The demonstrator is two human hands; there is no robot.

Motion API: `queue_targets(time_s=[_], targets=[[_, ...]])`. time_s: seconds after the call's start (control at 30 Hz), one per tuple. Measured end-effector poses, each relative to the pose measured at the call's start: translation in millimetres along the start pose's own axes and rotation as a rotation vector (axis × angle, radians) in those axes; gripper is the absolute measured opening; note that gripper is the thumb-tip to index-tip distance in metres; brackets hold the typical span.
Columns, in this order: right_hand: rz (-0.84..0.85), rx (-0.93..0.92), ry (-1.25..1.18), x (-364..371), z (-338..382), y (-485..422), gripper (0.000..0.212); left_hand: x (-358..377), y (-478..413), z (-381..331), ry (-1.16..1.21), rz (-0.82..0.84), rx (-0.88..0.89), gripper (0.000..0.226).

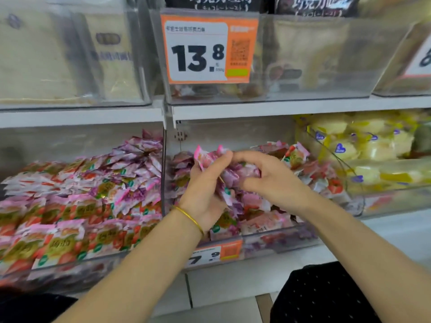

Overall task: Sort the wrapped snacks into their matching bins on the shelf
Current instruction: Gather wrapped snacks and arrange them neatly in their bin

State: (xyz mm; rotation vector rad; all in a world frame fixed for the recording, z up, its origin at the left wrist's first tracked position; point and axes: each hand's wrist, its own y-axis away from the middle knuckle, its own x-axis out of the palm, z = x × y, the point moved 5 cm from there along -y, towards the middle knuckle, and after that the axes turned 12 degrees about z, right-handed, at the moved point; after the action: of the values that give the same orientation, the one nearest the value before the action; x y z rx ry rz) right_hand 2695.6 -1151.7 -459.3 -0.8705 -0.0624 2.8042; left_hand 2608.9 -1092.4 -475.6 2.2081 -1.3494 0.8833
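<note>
Two hands on one bunch of wrapped snacks (pixel 233 180), held over the middle bin (pixel 279 241) of the lower shelf (pixel 396 229). The left hand (pixel 207 185) grips the bunch from the left, thumb up. The right hand (pixel 275 176) curls over it from the right, fingers and thumb pinching. Count in the bunch: cannot tell, wrappers overlap. Pink and purple are mixed; 1 pink packet (pixel 202 157) sticks up above the left thumb. 1 thin gold bracelet (pixel 189 219) on the left wrist.

Lower shelf: 3 clear bins.
- Middle bin: loose pile of the same pink/purple mix plus strawberry-print packets, under the hands. 1 orange lower price tag (pixel 218 254) on its front reads "7.9", first digit partly behind the left forearm.
- Left bin (pixel 77 270): heaped full of pink packets with a strawberry print, gold label and green round mark. Purple ones are piled at its right rear. Label text too blurred to read.
- Right bin (pixel 384 201): yellow packets (pixel 345 148), several with a blue heart mark.

Upper shelf (pixel 256 109): at least 3 clear bins, contents pale and blurred. 1 orange-and-white price tag (pixel 207 50) on the upper middle bin (pixel 326 66) reads "13.8". The small Chinese line above it and the QR block at its right are not legible. 1 more cut-off tag (pixel 421 57) at the right edge shows only part of a digit. 2 dark packs (pixel 224 2) at the top edge carry white Chinese characters, cropped.
</note>
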Motion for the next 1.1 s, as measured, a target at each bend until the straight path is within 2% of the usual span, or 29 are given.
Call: queue_targets(time_s=[0.07, 0.2, 0.27, 0.33, 0.37, 0.43, 0.47, 0.57, 0.6, 0.7, 0.83, 0.9, 1.0, 1.1], targets=[[-0.005, -0.025, -0.035, -5.1, -4.2, -1.1, 0.053, -7.7, -3.2, 3.7, 0.007, -0.024, -0.067, 0.018], [-0.046, 0.014, -0.2, -8.7, -18.8, 1.4, 0.068, -24.0, -9.1, 9.8, 0.063, -0.041, -0.172, 0.015], [-0.07, 0.039, -0.281, -9.4, -23.8, 1.0, 0.067, -25.9, -8.1, 11.0, 0.093, -0.063, -0.185, 0.016], [-0.108, 0.072, -0.308, -12.4, -28.5, -0.2, 0.056, -29.8, -7.9, 13.0, 0.16, -0.064, -0.21, 0.014], [-0.122, 0.087, -0.326, -13.4, -30.7, -1.0, 0.05, -31.6, -8.4, 14.3, 0.196, -0.053, -0.23, 0.018], [-0.125, 0.123, -0.37, -12.7, -34.7, -3.2, 0.043, -36.0, -9.1, 17.2, 0.246, -0.049, -0.266, 0.04], [-0.124, 0.13, -0.406, -12.4, -35.9, -3.2, 0.039, -37.9, -8.7, 18.5, 0.257, -0.058, -0.281, 0.04], [-0.119, 0.109, -0.481, -12.3, -36.5, 0.6, 0.017, -37.1, -5.1, 22.0, 0.248, -0.081, -0.306, 0.012], [-0.126, 0.113, -0.46, -13.0, -36.4, 2.4, 0.007, -35.1, -3.1, 21.1, 0.236, -0.086, -0.306, 0.011], [-0.127, 0.133, -0.438, -12.8, -39.8, 4.6, 0.031, -36.5, -1.0, 20.8, 0.182, -0.068, -0.297, 0.015], [-0.087, 0.229, -0.508, -15.7, -44.9, 7.5, 0.04, -40.1, -2.0, 22.4, 0.108, -0.083, -0.296, 0.012], [-0.149, 0.283, -0.586, -23.1, -50.7, 10.4, 0.029, -40.1, -2.5, 21.2, 0.101, -0.107, -0.271, 0.006], [-0.339, 0.339, -0.665, -37.2, -62.9, 14.5, 0.016, -37.4, -1.4, 16.8, 0.119, -0.124, -0.262, 0.006], [-0.44, 0.36, -0.778, -40.9, -69.4, 10.3, 0.018, -35.6, 0.0, 14.7, 0.149, -0.129, -0.293, 0.008]])
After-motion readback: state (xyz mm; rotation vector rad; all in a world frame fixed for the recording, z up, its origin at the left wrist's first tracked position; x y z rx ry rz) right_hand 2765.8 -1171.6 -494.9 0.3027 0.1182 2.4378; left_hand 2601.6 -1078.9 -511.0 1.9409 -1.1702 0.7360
